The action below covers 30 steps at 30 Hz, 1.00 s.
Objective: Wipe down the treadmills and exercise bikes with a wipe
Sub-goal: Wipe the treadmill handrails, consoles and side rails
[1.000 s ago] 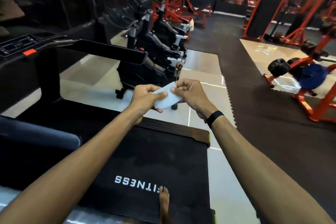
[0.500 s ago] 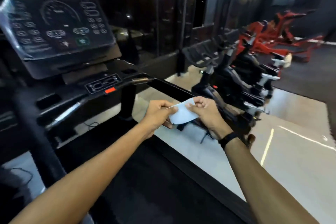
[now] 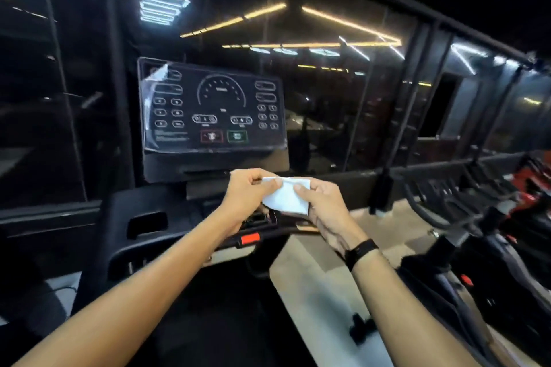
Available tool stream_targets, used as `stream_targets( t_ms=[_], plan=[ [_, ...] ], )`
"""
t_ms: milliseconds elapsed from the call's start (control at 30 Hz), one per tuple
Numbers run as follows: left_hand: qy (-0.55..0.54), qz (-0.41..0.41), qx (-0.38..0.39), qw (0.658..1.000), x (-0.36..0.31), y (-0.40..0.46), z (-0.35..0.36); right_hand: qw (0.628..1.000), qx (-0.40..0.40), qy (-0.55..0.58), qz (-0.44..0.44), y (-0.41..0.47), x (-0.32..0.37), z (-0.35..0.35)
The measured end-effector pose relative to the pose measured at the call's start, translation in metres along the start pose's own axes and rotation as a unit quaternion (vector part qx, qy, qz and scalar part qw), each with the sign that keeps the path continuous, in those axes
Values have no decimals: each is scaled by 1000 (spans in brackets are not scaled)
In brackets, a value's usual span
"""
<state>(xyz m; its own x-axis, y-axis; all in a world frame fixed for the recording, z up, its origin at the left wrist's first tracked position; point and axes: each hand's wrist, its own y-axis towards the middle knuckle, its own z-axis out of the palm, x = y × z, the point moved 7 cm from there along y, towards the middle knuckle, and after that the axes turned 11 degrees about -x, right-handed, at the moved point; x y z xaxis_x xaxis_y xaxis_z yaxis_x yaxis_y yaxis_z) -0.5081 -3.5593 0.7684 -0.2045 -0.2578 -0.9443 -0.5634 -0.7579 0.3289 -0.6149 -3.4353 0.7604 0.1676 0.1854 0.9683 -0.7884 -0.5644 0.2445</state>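
Both hands up in front of treadmill console [image 3: 213,116], sharing one white wipe [image 3: 287,195]. Left hand [image 3: 250,197] pinching wipe's left edge, fingers curled round it. Right hand [image 3: 323,208] gripping right side, thumb on top of the sheet, black wristband [image 3: 360,252] on that wrist. Wipe held in the air between the two hands, just below console's lower edge, above the handlebar tray [image 3: 155,226]; not touching console, no contact with tray visible. Looks partly folded or bunched, exact fold unclear from blur. Console dark, button outlines and a dial graphic visible, red and green keys at bottom centre, plastic film peeling at top-left corner. Red safety clip [image 3: 250,239] on bar below the hands. Exercise bikes [image 3: 483,241] lined up to the right on pale floor. Glass wall behind reflecting ceiling light strips.
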Motion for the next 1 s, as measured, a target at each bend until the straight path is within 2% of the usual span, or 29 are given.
stream_targets(
  t_ms=[100, 267, 433, 667, 833, 900, 1000],
  plan=[
    [-5, 13, -29, 999, 4, 54, -16, 1000, 23, 4, -16, 58, 6, 29],
    [51, 46, -68, 995, 9, 136, -46, 997, 58, 55, -19, 136, -5, 82],
    [102, 53, -146, 982, 20, 205, -92, 986, 125, 107, 2, 205, -23, 149],
    [132, 80, -249, 956, 27, 289, -132, 976, 190, 107, -8, 303, -34, 226],
    [209, 162, -306, 915, 14, 336, -150, 961, 254, 99, -49, 354, -21, 272],
    [217, 162, -328, 905, 24, 348, -163, 957, 268, 106, -43, 366, -28, 290],
    [257, 150, -322, 899, 45, 364, -179, 959, 262, 103, -29, 381, -47, 312]
  ],
)
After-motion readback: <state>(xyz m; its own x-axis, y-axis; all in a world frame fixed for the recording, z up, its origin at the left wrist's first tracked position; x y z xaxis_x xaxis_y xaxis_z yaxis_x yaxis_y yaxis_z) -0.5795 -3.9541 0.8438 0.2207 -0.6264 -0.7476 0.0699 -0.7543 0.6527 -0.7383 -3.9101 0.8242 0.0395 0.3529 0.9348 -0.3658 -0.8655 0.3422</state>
